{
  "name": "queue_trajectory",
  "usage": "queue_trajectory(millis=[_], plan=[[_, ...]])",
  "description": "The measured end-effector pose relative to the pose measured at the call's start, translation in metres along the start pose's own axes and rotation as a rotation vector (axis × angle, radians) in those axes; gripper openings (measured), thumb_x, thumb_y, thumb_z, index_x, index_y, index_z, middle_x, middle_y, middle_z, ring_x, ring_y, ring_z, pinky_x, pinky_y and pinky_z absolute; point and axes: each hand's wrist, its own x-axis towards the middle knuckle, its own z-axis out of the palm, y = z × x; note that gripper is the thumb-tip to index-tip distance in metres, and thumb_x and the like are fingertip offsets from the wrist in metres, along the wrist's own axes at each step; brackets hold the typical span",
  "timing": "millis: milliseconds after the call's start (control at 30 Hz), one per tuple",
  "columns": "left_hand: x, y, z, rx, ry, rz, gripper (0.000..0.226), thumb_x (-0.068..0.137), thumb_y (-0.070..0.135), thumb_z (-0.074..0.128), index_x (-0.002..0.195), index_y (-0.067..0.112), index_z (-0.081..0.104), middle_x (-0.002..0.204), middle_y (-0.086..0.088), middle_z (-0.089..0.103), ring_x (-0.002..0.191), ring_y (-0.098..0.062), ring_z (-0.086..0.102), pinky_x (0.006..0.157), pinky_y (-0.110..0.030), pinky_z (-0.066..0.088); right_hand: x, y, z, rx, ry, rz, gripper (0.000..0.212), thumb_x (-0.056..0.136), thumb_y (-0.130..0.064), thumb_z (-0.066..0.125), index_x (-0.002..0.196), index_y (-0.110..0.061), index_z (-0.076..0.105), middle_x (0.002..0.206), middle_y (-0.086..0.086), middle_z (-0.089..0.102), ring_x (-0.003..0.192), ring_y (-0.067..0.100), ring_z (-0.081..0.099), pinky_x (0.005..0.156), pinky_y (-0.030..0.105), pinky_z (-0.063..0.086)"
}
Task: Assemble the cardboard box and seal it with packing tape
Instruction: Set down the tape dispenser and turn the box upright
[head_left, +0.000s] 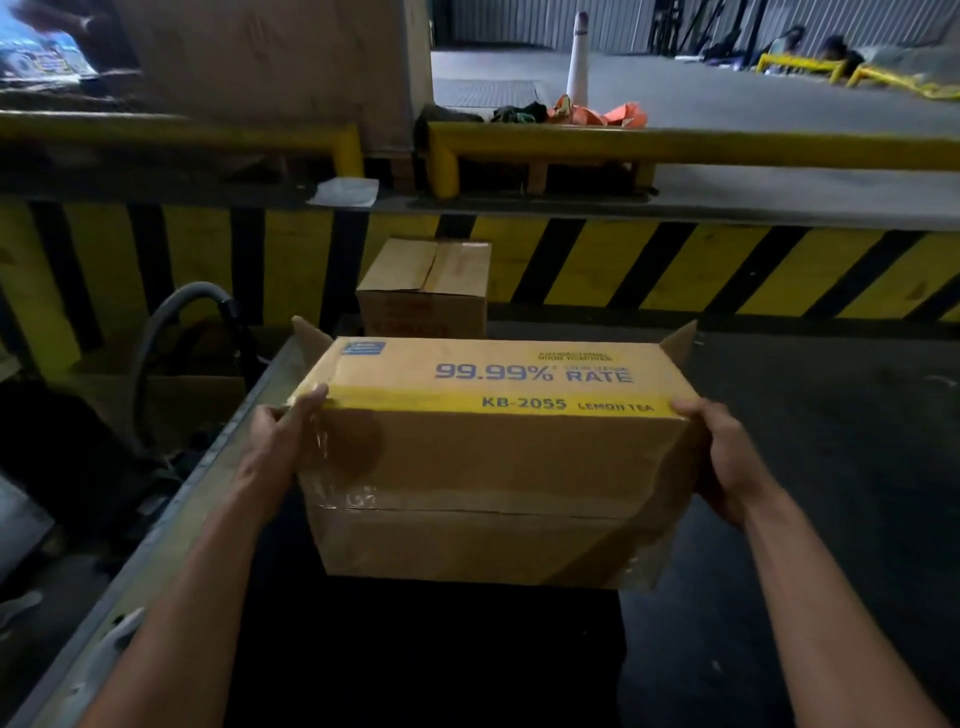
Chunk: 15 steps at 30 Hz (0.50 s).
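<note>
Holding a cardboard box up between both hands, over a dark surface with a metal edge on the left. The left hand grips the box's left end, fingers curled onto the top corner; the right hand clamps the right end, thumb near the top edge. Clear packing tape runs along the seam on the near face and looks wrinkled at the left end. On the face above it there's a yellow stripe reading "KB-2055 LEMON TEA", and above that in blue "99.99% RATE"; the smaller print is too blurry to read. Two flaps stick up at the far corners. Just behind sits a second box with red lettering I can't make out, then a yellow-and-black striped wall, yellow rails, and a white cone farther back.
</note>
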Motion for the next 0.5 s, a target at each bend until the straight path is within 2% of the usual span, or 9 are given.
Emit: queue_trajectory(millis=[67, 133, 233, 333, 400, 467, 500], plan=[[-0.005, 0.005, 0.000, 0.000, -0.056, -0.023, 0.086, 0.059, 0.056, 0.080, 0.127, 0.013, 0.051, 0.117, -0.019, 0.062, 0.100, -0.035, 0.066, 0.080, -0.052, 0.057, 0.001, 0.004, -0.007, 0.048, 0.020, 0.016, 0.053, 0.086, -0.021, 0.062, 0.135, -0.014, 0.043, 0.122, 0.022, 0.060, 0.099, 0.037, 0.068, 0.070, 0.043, 0.058], [-0.004, 0.007, 0.001, 0.052, -0.115, -0.032, 0.096, 0.047, 0.040, 0.080, 0.135, 0.019, 0.048, 0.123, -0.017, 0.060, 0.103, -0.036, 0.063, 0.075, -0.046, 0.054, 0.000, 0.005, -0.011, -0.006, -0.028, -0.015, 0.064, 0.082, -0.003, 0.055, 0.142, -0.021, 0.040, 0.123, 0.018, 0.059, 0.105, 0.038, 0.064, 0.071, 0.045, 0.057], [0.003, 0.005, -0.002, 0.126, -0.235, -0.002, 0.107, 0.030, 0.041, 0.087, 0.131, 0.025, 0.056, 0.122, -0.013, 0.067, 0.102, -0.033, 0.066, 0.076, -0.045, 0.054, -0.002, 0.002, -0.010, -0.201, -0.106, -0.058, 0.079, 0.076, 0.009, 0.050, 0.144, -0.030, 0.039, 0.124, 0.014, 0.060, 0.109, 0.038, 0.059, 0.085, 0.058, 0.055], [0.002, 0.008, -0.002, 0.203, -0.259, 0.024, 0.111, 0.037, 0.055, 0.096, 0.135, 0.023, 0.054, 0.119, -0.005, 0.070, 0.106, -0.029, 0.070, 0.085, -0.046, 0.059, 0.004, -0.003, -0.011, -0.192, -0.084, -0.053, 0.073, 0.078, 0.000, 0.064, 0.140, -0.031, 0.040, 0.123, 0.013, 0.061, 0.108, 0.037, 0.063, 0.085, 0.057, 0.056], [0.003, 0.005, 0.000, 0.238, -0.222, 0.037, 0.105, 0.044, 0.048, 0.100, 0.132, 0.017, 0.052, 0.116, -0.006, 0.069, 0.103, -0.028, 0.070, 0.082, -0.043, 0.059, 0.008, -0.003, -0.010, -0.199, -0.026, -0.061, 0.064, 0.078, -0.016, 0.075, 0.133, -0.024, 0.042, 0.123, 0.012, 0.061, 0.106, 0.034, 0.065, 0.083, 0.054, 0.057], [0.002, 0.001, 0.001, 0.249, -0.207, 0.023, 0.098, 0.047, 0.036, 0.101, 0.128, 0.014, 0.051, 0.114, -0.006, 0.068, 0.102, -0.026, 0.069, 0.080, -0.040, 0.058, 0.012, 0.002, -0.011, -0.242, 0.025, -0.074, 0.059, 0.079, -0.018, 0.078, 0.127, -0.017, 0.043, 0.121, 0.012, 0.061, 0.105, 0.031, 0.065, 0.081, 0.051, 0.058], [0.003, -0.003, 0.000, 0.249, -0.206, 0.015, 0.103, 0.042, 0.036, 0.102, 0.127, 0.013, 0.050, 0.116, -0.006, 0.067, 0.103, -0.026, 0.068, 0.081, -0.040, 0.058, 0.014, 0.007, -0.013, -0.250, 0.039, -0.078, 0.060, 0.078, -0.017, 0.080, 0.125, -0.015, 0.044, 0.121, 0.013, 0.061, 0.105, 0.030, 0.065, 0.080, 0.049, 0.058]])
